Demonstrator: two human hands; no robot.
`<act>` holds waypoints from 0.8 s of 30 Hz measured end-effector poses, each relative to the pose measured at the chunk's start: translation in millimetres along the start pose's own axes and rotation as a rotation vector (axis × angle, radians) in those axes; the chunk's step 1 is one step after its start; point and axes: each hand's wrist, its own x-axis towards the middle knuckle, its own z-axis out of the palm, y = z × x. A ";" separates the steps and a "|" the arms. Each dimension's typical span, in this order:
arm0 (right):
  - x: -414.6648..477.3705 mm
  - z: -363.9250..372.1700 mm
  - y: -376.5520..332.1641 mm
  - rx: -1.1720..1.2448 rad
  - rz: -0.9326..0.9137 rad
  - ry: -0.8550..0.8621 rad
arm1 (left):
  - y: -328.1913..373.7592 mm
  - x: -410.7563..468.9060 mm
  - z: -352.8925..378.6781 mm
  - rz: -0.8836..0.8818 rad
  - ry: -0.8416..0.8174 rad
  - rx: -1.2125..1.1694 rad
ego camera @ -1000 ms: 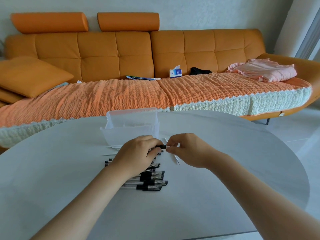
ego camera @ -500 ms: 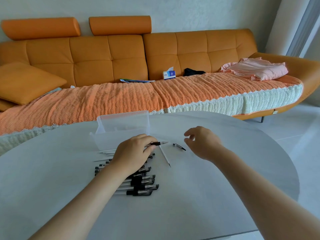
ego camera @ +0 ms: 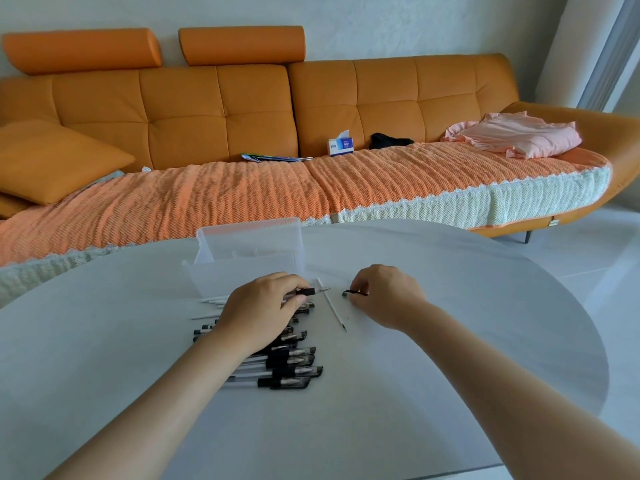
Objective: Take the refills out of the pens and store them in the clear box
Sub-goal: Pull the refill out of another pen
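Note:
My left hand [ego camera: 266, 310] grips a pen [ego camera: 310, 291] with a black grip, its tip pointing right, just in front of the clear box [ego camera: 242, 271]. My right hand [ego camera: 384, 294] pinches a small black pen cap [ego camera: 349, 292] lying on the table. Between the hands a loose white refill [ego camera: 331, 305] lies on the table, pointing toward me. A pile of several black-capped pens [ego camera: 291, 362] lies under and in front of my left wrist. A few thin white refills [ego camera: 209, 301] stick out to the left of my left hand. The box stands with its lid raised.
The round white table [ego camera: 450, 341] ends at a curved edge on the right and far side. Behind it runs an orange sofa [ego camera: 242, 109] with a knitted cover, a tissue box [ego camera: 340, 145] and pink cloth [ego camera: 519, 133].
The hands came apart after pulling the black cap off the pen. The cap lay on the table, and my right hand has come down and closed on it. My left hand still holds the pen.

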 end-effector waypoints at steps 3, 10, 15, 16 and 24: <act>0.6 3.2 -4.9 -0.008 0.003 -0.011 | -8.1 -4.6 -4.3 -0.013 0.003 0.000; -2.9 -5.3 -22.7 0.183 -0.023 0.017 | -19.9 -15.4 -8.6 -0.035 0.029 -0.072; -4.0 -9.3 -42.6 0.706 0.068 0.011 | -17.1 -18.4 -11.1 -0.012 0.042 -0.107; -5.3 -9.6 -45.4 0.782 0.093 -0.022 | -16.4 -18.8 -11.3 -0.012 0.046 -0.115; -8.4 -8.3 -58.4 1.022 0.132 -0.095 | -18.3 -24.6 -16.1 -0.022 0.057 -0.116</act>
